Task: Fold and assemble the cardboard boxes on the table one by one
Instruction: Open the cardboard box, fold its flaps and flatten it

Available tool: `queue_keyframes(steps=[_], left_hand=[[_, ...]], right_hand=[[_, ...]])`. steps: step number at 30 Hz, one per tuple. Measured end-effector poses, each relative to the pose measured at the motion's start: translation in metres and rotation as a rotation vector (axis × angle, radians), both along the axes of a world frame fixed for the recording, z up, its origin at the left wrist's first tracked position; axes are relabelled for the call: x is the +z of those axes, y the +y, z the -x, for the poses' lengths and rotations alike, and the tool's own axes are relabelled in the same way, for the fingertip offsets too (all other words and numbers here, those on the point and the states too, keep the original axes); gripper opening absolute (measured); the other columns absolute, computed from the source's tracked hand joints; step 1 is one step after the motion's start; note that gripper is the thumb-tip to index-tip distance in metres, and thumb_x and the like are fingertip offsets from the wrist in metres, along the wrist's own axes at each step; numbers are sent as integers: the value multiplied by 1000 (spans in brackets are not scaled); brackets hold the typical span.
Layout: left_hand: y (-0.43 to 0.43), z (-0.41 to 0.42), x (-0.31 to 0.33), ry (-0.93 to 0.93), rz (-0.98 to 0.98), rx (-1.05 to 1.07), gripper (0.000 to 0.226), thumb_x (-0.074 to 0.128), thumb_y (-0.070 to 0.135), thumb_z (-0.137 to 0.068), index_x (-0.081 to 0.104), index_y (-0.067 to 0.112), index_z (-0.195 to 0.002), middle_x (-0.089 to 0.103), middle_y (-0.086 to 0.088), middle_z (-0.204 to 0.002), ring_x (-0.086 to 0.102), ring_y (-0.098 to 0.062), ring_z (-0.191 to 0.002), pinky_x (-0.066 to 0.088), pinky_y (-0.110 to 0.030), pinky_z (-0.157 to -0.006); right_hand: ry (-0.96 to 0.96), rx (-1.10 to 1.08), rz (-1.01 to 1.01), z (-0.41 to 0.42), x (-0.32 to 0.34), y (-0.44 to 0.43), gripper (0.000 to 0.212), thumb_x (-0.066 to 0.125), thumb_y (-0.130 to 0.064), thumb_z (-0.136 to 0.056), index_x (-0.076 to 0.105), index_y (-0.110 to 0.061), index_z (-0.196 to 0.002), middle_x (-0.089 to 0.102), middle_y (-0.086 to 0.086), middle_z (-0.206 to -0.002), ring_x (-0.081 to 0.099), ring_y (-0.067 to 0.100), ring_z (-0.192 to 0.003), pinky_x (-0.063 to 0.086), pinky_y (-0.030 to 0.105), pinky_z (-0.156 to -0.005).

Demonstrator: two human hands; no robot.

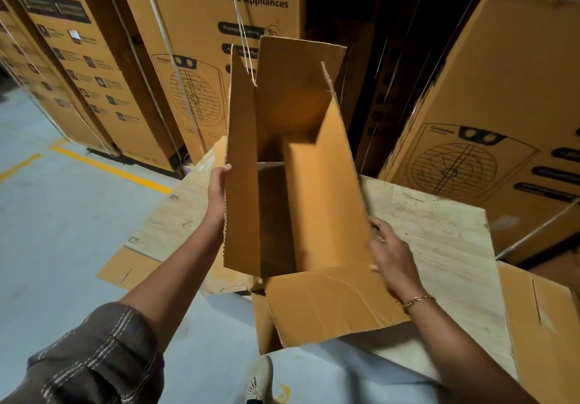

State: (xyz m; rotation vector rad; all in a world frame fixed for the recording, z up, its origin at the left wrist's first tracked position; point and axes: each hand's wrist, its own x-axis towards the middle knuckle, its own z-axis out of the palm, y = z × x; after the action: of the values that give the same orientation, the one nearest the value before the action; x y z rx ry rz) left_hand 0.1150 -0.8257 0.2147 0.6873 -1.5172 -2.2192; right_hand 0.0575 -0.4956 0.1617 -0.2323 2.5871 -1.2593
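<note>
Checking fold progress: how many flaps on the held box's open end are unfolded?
4 on the box: left flap, above the left hand; far flap, upright; right flap, edge-on; near flap, splayed toward the person beside the right hand. None seem hidden.

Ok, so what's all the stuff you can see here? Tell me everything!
open box: one, brown, held up over the table
table: one, pale wood-look top, under the box
flat cardboard: at least two pieces, brown, at the table's left and right edges
big printed cartons: several, brown with black print, stacked behind
straps: a few, white, around the cartons
floor line: yellow, on the grey floor, left
shoe: one, pale, bottom middle
bracelet: one, gold-coloured, right wrist
sleeve: one, dark striped, left arm
left hand: grips the box's left flap
right hand: at the box's right wall, blurred
</note>
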Motion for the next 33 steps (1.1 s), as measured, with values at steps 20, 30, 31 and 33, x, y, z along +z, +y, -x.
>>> queue_keyframes(steps=[20,30,31,33], left_hand=[[179,78,49,56,212,-468,53,47,56,-88,48,13,-120,58,-7,-115,58,-25,-111,47,-41,-94],[228,98,0,-183,441,-624,44,44,56,-103,71,21,-99,72,3,-102,66,-16,-98,52,-38,-96],[221,96,-5,-188,463,-599,46,48,62,-99,72,23,-103,73,5,-100,66,-16,-97,52,-42,-98],[198,89,-10,-194,590,-530,44,51,65,-96,71,28,-105,74,8,-97,66,-14,-95,52,-42,-93]], right_hand=[[-188,-602,-229,-6,-40,132,89,67,-60,-83,28,-22,-154,30,9,-160,34,36,-141,30,54,-114],[-418,-261,348,-11,21,91,122,79,-81,-55,27,-32,-154,55,-3,-143,56,19,-127,42,46,-111],[-407,-264,345,-11,21,88,122,78,-82,-56,30,-28,-153,54,-4,-144,54,19,-128,41,45,-112],[-369,-244,347,-8,23,84,101,75,-70,-72,35,-22,-151,56,-12,-134,54,14,-121,40,35,-106]])
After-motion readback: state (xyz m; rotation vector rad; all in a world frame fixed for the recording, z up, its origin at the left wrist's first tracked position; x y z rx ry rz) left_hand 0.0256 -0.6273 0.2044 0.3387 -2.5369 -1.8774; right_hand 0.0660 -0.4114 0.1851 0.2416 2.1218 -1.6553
